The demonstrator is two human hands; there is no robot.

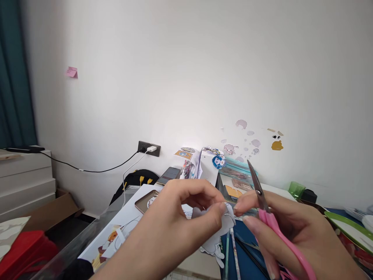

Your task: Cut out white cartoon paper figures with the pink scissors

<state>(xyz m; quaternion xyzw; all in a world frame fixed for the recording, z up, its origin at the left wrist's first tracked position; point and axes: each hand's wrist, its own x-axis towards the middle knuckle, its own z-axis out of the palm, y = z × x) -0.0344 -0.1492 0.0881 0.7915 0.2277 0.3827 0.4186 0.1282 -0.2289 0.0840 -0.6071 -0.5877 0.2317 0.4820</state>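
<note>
My left hand pinches a small white paper cutout between thumb and fingers at the centre of the view. My right hand grips pink-handled scissors, whose blades are closed and point up and left; its index fingertip touches the cutout's right edge next to my left thumb. Part of the cutout hangs below my left hand, and the rest is hidden by the fingers.
Below lies a white sheet with cartoon drawings and a blue surface with pens. Behind are a phone, a stickered white box, a green cup, a green-rimmed tray, a wall socket with charger, and a cardboard box.
</note>
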